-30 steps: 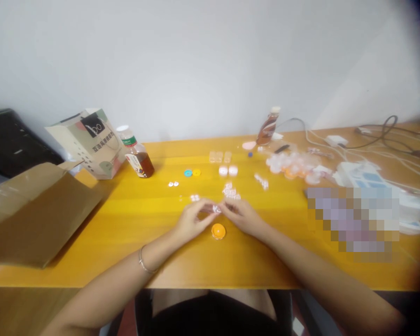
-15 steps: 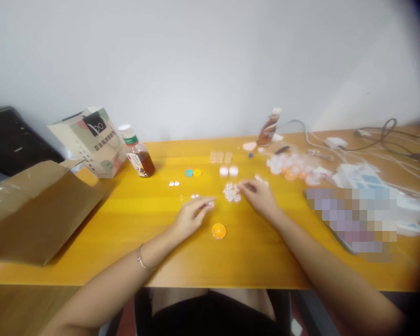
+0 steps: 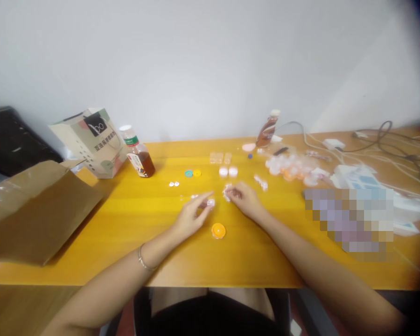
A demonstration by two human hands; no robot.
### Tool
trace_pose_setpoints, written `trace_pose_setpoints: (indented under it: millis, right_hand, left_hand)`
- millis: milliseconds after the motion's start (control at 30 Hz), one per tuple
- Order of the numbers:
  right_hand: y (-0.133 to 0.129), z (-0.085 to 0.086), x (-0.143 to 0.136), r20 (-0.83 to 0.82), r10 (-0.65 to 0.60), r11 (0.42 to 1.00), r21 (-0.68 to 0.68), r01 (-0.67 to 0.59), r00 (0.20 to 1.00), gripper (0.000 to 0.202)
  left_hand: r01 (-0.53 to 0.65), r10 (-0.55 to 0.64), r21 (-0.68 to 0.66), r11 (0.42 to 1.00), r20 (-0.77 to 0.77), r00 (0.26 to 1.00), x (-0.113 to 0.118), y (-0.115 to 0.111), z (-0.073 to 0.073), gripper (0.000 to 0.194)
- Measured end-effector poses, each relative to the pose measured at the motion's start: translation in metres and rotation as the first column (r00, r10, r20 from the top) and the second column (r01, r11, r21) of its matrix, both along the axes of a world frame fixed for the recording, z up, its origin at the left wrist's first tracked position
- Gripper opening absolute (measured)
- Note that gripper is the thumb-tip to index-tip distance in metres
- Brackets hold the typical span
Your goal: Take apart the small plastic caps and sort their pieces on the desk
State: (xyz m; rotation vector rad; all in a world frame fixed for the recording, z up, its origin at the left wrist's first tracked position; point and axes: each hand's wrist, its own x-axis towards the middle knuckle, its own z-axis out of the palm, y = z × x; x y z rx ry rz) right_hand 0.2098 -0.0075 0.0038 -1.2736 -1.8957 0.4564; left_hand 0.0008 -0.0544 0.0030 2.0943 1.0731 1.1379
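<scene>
My left hand (image 3: 193, 215) pinches a small white piece (image 3: 210, 202) between thumb and fingers above the yellow table. Over a small pile of whitish pieces (image 3: 227, 192) is my right hand (image 3: 244, 198), its fingers drawn together at the pile; what they hold, if anything, is too small to make out. An orange round lid (image 3: 218, 230) lies nearer to me, between my forearms. Beyond the hands sit two white round caps (image 3: 228, 171), clear small containers (image 3: 220, 158), a teal ring (image 3: 188, 173) and a yellow ring (image 3: 197, 172).
At the left are an open brown bag (image 3: 45, 214), a printed paper bag (image 3: 98, 144) and a bottle (image 3: 139, 156). Another bottle (image 3: 267, 130) leans at the back right, near clustered plastic pieces (image 3: 294, 167), cables (image 3: 381, 140) and a blurred-out flat item (image 3: 346, 219).
My right hand has moved left, onto the pile, uncovering a short row of small white pieces to its right. My left hand stays nearly in place with its white piece.
</scene>
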Motion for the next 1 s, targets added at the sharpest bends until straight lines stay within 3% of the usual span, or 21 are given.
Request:
trace_pose_setpoints:
  millis: [200, 467, 700, 833, 933, 1000]
  right_hand:
    - [-0.008, 0.009, -0.003, -0.081, -0.015, 0.998, 0.057, 0.020, 0.997, 0.018]
    - [-0.045, 0.025, -0.024, -0.123, 0.287, 0.954, -0.047, -0.295, 0.950, 0.019]
    - [-0.044, 0.026, -0.025, -0.193, 0.267, 0.949, -0.120, -0.293, 0.944, 0.023]
    - [-0.024, 0.039, 0.007, -0.210, 0.107, 0.968, -0.199, -0.150, 0.972, 0.030]
    - [-0.005, 0.047, 0.053, -0.079, -0.137, 0.959, -0.261, 0.112, 0.987, 0.030]
    - [0.003, 0.046, 0.083, 0.057, -0.201, 0.921, -0.330, 0.209, 0.978, 0.030]
  left_hand:
    - [0.006, -0.004, -0.050, 0.999, 0.047, 0.999, 0.001, -0.001, 0.002, 0.040]
    - [0.074, -0.060, -0.113, 0.991, 0.124, 0.990, 0.005, -0.006, 0.004, 0.039]
    - [0.110, -0.092, -0.122, 0.986, 0.145, 0.985, 0.006, -0.006, 0.001, 0.035]
    - [0.089, -0.082, -0.053, 0.995, 0.118, 0.990, 0.005, -0.009, 0.005, 0.037]
    - [0.074, -0.073, -0.008, 0.997, 0.074, 0.995, 0.003, -0.009, 0.006, 0.035]
    - [0.078, -0.080, 0.024, 0.997, 0.048, 0.996, 0.001, -0.008, 0.005, 0.034]
